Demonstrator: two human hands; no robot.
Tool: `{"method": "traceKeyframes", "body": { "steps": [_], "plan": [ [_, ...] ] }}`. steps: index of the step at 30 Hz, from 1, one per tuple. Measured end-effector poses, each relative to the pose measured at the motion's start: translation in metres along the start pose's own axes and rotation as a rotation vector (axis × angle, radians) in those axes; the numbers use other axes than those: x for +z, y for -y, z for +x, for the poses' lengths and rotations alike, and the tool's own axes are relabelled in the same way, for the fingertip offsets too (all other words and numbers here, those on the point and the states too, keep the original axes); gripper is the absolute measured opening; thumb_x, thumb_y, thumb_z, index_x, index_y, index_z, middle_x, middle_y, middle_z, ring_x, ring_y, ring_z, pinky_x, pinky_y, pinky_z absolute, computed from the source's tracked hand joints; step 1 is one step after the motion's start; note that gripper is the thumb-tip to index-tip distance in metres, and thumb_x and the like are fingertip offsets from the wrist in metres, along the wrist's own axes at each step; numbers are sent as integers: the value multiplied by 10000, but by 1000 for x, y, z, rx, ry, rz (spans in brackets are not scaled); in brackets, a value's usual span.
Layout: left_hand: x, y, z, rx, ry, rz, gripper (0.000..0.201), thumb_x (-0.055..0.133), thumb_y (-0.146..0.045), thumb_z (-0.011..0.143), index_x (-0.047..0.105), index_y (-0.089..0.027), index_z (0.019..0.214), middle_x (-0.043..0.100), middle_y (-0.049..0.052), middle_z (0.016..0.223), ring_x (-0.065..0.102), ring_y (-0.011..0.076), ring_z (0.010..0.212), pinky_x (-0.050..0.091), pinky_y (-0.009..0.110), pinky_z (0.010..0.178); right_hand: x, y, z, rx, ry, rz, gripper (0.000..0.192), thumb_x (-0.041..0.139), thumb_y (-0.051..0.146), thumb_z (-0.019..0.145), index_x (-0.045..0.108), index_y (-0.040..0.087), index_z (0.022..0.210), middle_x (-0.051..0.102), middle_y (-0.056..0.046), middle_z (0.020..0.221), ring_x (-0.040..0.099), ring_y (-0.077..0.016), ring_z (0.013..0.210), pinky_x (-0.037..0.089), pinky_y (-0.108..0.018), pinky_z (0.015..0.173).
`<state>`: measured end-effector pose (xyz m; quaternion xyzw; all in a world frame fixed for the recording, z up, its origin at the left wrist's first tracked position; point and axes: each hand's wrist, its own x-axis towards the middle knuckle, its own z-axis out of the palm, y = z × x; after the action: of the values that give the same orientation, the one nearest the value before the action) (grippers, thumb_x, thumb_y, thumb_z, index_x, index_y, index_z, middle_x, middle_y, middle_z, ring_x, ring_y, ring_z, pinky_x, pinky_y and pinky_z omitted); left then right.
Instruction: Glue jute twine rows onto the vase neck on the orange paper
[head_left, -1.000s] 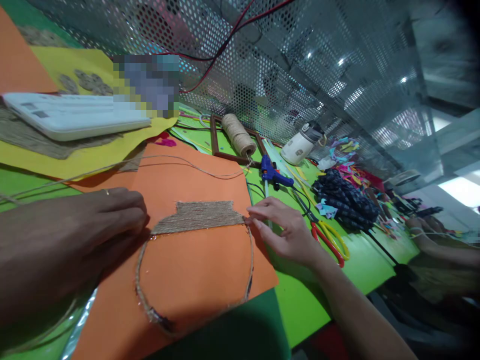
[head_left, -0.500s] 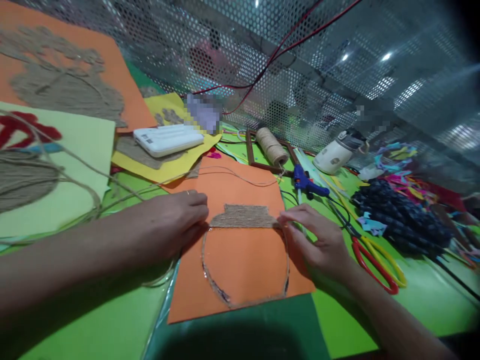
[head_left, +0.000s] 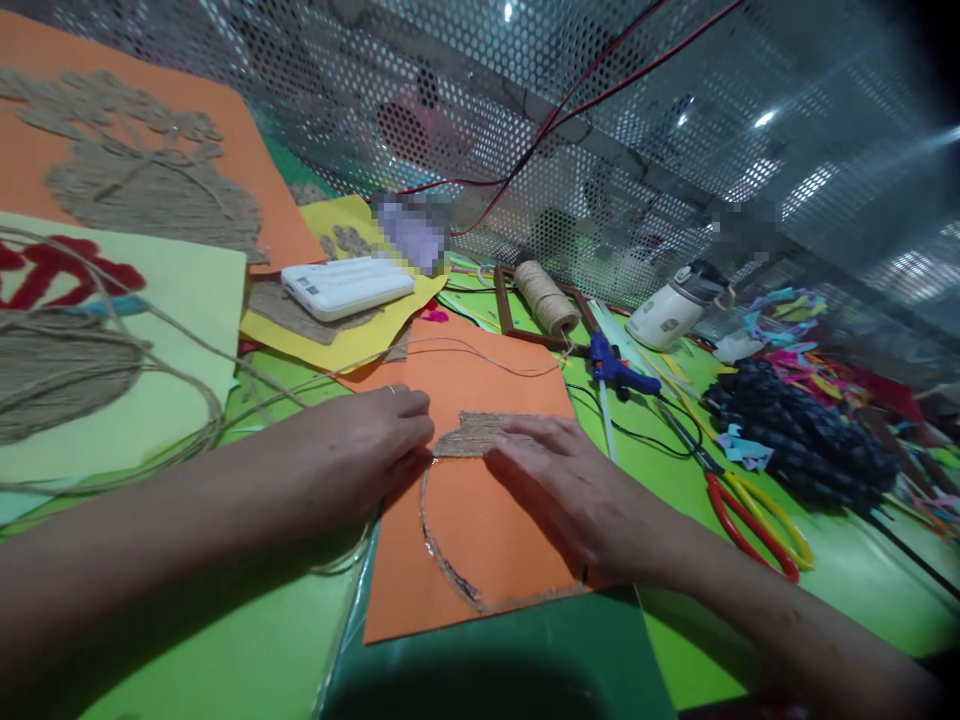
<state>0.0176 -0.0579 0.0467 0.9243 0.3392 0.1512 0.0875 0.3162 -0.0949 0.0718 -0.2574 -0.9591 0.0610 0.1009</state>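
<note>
An orange paper sheet [head_left: 480,370] lies in front of me with a pot outline made of jute twine [head_left: 450,560] glued on it. The pot's neck is a filled patch of twine [head_left: 469,433]. My left hand [head_left: 360,450] rests flat, palm down, on the sheet's left edge, fingertips by the patch. My right hand [head_left: 577,490] lies flat on the sheet over the patch's right part and the outline's right side, fingers spread and holding nothing.
A twine spool [head_left: 546,296] in a brown frame, a blue glue gun [head_left: 615,372] and red-and-yellow scissors [head_left: 757,520] lie right of the sheet. A white power bank [head_left: 349,286] sits on yellow paper. Loose twine [head_left: 187,410] and other twine pictures lie to the left.
My right hand slid left from the sheet's right edge onto the twine patch and pot outline. My left hand stayed put. The view rose and pulled back.
</note>
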Motion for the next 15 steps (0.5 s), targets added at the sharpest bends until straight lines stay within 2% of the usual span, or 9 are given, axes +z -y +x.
{"method": "traceKeyframes", "body": {
  "steps": [8, 12, 15],
  "plan": [
    [1, -4, 1, 30, -27, 20, 240, 482, -193, 1001, 593, -204, 789, 577, 46, 802, 513, 172, 642, 296, 354, 583, 11, 2, -2, -2, -52, -39, 631, 472, 8, 934, 366, 86, 1551, 633, -247, 1409, 480, -369, 1435, 449, -656, 1138],
    [2, -4, 1, 38, -23, 38, 250, 485, -173, 994, 594, -202, 772, 580, 46, 775, 507, 171, 622, 303, 359, 574, 14, 3, -2, 39, -84, -24, 654, 443, -24, 951, 351, 143, 1576, 640, -202, 1443, 508, -343, 1422, 477, -630, 1121],
    [3, -5, 0, 46, -33, 56, 256, 486, -177, 997, 597, -203, 767, 580, 45, 761, 494, 171, 609, 309, 364, 569, 16, 4, -3, 52, -71, -24, 682, 448, -18, 950, 329, 156, 1598, 625, -189, 1480, 494, -340, 1441, 453, -638, 1140]
  ]
}}
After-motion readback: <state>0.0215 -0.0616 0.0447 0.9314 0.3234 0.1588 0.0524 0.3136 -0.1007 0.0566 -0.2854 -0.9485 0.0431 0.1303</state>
